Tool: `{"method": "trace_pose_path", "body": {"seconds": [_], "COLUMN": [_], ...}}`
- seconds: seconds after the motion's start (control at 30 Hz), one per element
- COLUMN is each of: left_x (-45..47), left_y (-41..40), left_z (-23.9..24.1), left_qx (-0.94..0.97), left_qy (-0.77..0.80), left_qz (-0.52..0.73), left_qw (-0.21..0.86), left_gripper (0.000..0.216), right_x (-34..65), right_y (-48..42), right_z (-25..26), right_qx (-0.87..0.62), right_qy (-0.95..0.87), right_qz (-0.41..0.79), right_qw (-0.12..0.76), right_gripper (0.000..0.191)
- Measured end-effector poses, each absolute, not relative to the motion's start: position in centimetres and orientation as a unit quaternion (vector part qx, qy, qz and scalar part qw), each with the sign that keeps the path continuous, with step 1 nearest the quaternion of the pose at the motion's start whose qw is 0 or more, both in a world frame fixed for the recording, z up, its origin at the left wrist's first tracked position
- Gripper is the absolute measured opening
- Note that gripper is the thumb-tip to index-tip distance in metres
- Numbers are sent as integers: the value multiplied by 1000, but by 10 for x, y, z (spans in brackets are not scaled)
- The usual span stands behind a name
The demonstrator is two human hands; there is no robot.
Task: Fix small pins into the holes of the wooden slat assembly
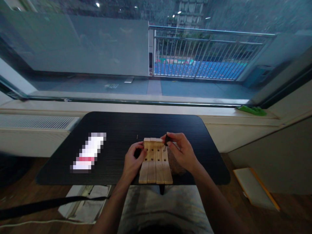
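A light wooden piece (pixel 156 170) made of several slats side by side lies at the near edge of the black table. Two rows of dark round holes cross it. My left hand (pixel 133 159) is closed on its left edge, thumb on top and fingers partly hidden. In my right hand (pixel 181 149) is a small screwdriver (pixel 166 139) with a dark handle, pinched between thumb and fingers. Its thin shaft points down at an upper hole in the rightmost slat. Beside that slat, partly under my right hand, is a brown rough-textured object (pixel 176 162).
The black table (pixel 117 126) stands against a window sill. A small thin pin-like item (pixel 137 136) lies beyond my left hand. At the left is a blurred-out white rectangle (pixel 89 152). A green cloth (pixel 252 110) rests on the sill, and a white radiator (pixel 36 123) stands at the left.
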State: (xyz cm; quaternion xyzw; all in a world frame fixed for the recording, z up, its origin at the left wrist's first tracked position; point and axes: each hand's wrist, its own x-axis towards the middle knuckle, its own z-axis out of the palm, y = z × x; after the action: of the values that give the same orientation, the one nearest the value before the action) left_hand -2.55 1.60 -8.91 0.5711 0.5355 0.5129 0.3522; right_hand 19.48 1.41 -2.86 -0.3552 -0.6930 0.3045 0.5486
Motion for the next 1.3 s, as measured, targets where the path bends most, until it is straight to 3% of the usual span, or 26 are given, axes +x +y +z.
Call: {"method": "trace_pose_path", "body": {"seconds": [0.87,1.3], "left_x": [-25,-23], "left_y": [16,15], "left_z": [-88,-87], "left_qx": [574,574], "left_qy": [540,540], "left_qz": [510,511], "left_qw": [344,344], "left_gripper": [18,19], "right_x": [197,196], "right_y": [15,15], "right_z": [-32,-22], "right_qx": [-370,-387], "right_qy": [-681,-702], "right_qz": [325,257], "right_qw": [542,540], "right_gripper": [31,28]}}
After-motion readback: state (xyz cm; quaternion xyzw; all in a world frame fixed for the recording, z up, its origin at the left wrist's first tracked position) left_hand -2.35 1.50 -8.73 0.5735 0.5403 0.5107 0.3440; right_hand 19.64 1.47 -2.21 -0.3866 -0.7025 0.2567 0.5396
